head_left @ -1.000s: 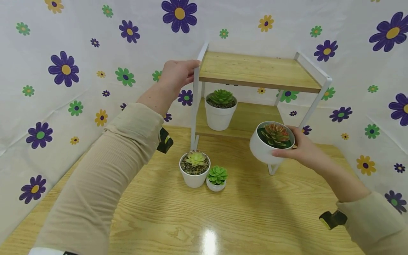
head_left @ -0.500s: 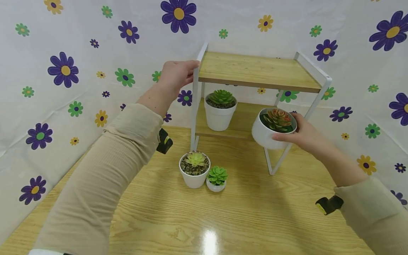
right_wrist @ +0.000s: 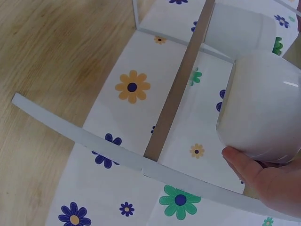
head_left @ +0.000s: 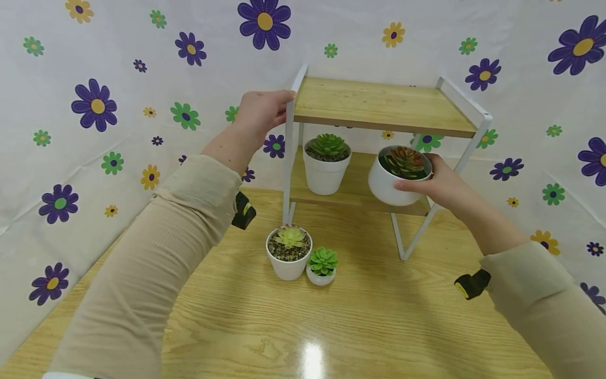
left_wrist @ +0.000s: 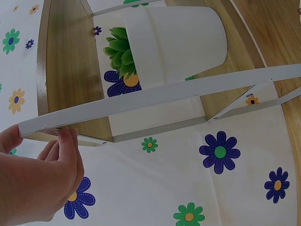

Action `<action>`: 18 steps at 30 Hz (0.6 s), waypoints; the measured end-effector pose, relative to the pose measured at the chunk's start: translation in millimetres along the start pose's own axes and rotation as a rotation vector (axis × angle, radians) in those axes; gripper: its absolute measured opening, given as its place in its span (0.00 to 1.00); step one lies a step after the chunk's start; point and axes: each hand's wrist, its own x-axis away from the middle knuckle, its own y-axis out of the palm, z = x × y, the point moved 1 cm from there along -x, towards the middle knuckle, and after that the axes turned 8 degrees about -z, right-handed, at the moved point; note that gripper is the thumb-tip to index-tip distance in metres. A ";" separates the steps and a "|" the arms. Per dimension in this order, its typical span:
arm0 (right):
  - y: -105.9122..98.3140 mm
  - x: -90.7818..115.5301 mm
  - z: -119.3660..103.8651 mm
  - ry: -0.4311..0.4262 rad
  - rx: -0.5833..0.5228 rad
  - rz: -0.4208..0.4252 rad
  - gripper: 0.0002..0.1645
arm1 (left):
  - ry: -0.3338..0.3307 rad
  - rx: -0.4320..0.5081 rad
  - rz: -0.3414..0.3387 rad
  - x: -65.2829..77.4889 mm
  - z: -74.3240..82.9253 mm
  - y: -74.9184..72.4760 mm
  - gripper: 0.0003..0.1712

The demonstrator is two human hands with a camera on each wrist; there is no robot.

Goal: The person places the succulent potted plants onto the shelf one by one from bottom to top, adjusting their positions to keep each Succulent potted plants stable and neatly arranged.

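Observation:
My left hand [head_left: 265,117] grips the white metal side frame of a two-tier shelf rack [head_left: 385,102] at its upper left corner; in the left wrist view the thumb and curled fingers [left_wrist: 66,150] pinch that frame. My right hand [head_left: 442,181] holds a round white pot with a reddish-green succulent [head_left: 402,176] by its right side. This pot is in front of the lower shelf's right part, slightly tilted, and its base overlaps the shelf's front edge in the head view. In the right wrist view the white pot [right_wrist: 263,108] shows close beside the shelf board.
A white pot with a green succulent [head_left: 326,171] stands on the lower shelf's left part. On the wooden table [head_left: 265,326], before the rack, are a pot with a pale succulent [head_left: 287,263] and a small green one [head_left: 322,271]. Flowered cloth [head_left: 128,158] hangs behind.
My right hand has raised the reddish succulent's pot from below the lower shelf's front edge to its level, then moved it slightly left and inward. My left hand stays on the frame.

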 end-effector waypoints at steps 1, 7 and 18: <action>0.0 -1.5 -0.6 0.006 0.003 0.004 0.51 | 0.000 0.000 -0.001 0.0 0.0 0.1 0.25; -1.1 -10.6 0.8 0.028 0.007 0.024 0.52 | 0.004 -0.008 -0.008 0.1 -1.0 -0.2 0.25; -0.9 -23.0 5.0 0.084 0.012 0.022 0.56 | 0.007 -0.007 -0.011 0.9 -1.0 -1.5 0.26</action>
